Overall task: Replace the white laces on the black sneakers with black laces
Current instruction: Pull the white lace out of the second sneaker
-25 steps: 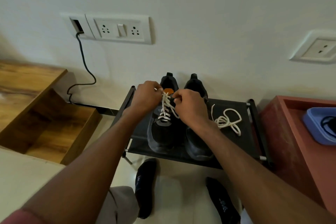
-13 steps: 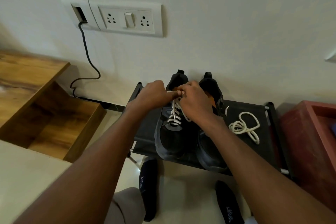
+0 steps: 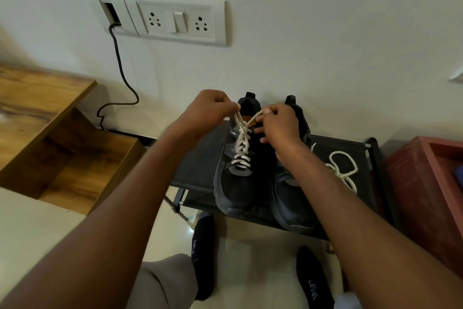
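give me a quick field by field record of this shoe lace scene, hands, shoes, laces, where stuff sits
left hand: pinches one end of the white lace
right hand: pinches the other end
left sneaker: black, still threaded with the white lace, ends pulled up and apart
right sneaker: black, partly hidden by the right forearm, lacing not visible
loose white lace: lies in a heap on the rack, right of the sneakers
shoe rack: dark, carries both sneakers
black laces: none in view

The right sock (image 3: 313, 283) reads "SPORT". The left sock (image 3: 204, 246) print and the sneaker (image 3: 238, 178) tongue label below the fingers are illegible.
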Tool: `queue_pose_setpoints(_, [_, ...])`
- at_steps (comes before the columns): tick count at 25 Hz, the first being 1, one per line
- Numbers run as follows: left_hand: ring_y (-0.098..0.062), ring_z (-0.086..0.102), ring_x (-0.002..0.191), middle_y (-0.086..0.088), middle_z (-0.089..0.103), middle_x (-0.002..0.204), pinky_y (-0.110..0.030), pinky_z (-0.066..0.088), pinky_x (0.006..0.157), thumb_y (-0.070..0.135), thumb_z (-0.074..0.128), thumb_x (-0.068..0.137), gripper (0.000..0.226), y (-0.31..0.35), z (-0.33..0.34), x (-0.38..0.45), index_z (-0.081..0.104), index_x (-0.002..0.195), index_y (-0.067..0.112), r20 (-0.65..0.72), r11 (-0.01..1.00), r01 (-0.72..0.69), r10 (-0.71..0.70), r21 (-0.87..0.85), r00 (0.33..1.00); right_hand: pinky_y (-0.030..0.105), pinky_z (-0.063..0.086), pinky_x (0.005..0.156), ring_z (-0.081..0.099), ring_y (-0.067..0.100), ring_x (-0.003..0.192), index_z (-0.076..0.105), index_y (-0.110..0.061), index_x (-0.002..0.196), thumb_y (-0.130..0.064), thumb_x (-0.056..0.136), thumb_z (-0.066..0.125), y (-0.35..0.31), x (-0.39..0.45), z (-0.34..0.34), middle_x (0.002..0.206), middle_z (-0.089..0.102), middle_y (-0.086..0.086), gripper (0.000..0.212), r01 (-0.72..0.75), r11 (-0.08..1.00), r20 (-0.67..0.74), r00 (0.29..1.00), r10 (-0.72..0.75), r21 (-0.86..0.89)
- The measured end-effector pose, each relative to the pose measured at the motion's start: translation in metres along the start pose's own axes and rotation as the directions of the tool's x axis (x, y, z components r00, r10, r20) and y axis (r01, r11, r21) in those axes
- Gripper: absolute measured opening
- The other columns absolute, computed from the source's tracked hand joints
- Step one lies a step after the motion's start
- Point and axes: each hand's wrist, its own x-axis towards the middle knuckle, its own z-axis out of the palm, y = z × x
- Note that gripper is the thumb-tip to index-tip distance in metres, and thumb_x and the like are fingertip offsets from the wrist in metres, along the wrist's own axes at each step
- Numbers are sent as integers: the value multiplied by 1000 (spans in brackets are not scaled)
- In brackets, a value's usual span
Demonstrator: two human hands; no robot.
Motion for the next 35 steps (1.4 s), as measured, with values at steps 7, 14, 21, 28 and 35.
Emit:
queue_pose_setpoints(7, [-17,59,58,-2,59,66,-29,45,59,29,62,97,22,1,-5,8,53,83,15,-232,843,109,-265,-526,936,29,45,54,53,15,48,57,-13,105,-9,106,42,-21,10,-52,63,59,0,16,-80,389,-42,954,296,918])
queue_pose_setpoints(14, [-14,59,67,3,64,65,-28,41,57,59,85,75,41,-21,17,10,72,70,21,94,784,6,-82,621,992,36,54,82,60,14,100,74,-28,114,-49,95,72,1,-12,-36,111,63,-6,28,480,634,330,877,-348,-606])
queue_pose_setpoints(21, [-17,59,75,1,65,73,-29,41,64,44,81,86,30,-20,-6,8,71,71,20,306,630,-58,-293,775,906,42,58,74,68,25,80,75,-15,89,-27,97,67,-6,-4,-49,83,72,2,16,295,867,28,950,-310,-400])
queue_pose_setpoints(28, [-19,58,95,10,63,90,-39,48,91,30,65,96,11,-25,3,11,73,100,36,106,721,-62,-15,690,994,34,47,67,61,28,73,70,-15,84,-52,100,63,-7,-24,-55,75,61,3,40,248,668,59,955,-292,-702])
queue_pose_setpoints(35, [-2,52,69,13,58,71,-24,33,60,28,84,85,16,-22,23,14,76,99,29,182,803,-218,138,554,973,43,44,85,59,28,101,72,-19,104,-14,92,67,-8,-19,-56,109,63,4,13,303,610,-114,829,-548,-732])
